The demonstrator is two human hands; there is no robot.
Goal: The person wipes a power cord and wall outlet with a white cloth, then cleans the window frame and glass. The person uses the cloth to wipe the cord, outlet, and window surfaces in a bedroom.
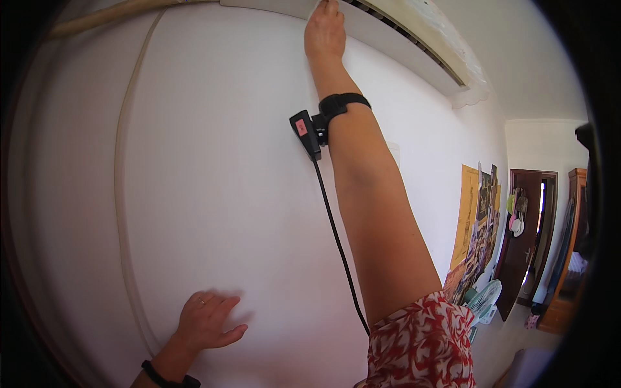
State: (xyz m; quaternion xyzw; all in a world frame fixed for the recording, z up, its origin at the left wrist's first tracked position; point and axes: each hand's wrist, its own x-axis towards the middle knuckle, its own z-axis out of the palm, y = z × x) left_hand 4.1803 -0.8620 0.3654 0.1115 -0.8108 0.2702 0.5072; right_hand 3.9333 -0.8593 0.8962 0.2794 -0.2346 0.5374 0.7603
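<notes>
My right hand (325, 30) reaches up to the underside of a long white wall unit, likely an air conditioner (388, 51). Its fingers are curled at the unit's lower edge and partly cut off by the top of the picture, so I cannot tell whether they grip anything. Down at the lower left, my left hand (206, 320) holds nothing, its fingers apart in front of the white wall (233, 169). Whether it touches the wall is unclear. A black device (306, 135) is strapped to my right forearm, and its cable (335, 225) runs down beside the arm.
A pale pipe or cable cover (119, 169) runs down the wall at left. A wrapped pipe (106, 18) crosses the upper left. To the right are posters (478, 213), a fan (485, 298), a dark door (519, 242) with hanging hats, and a wooden cabinet (565, 276).
</notes>
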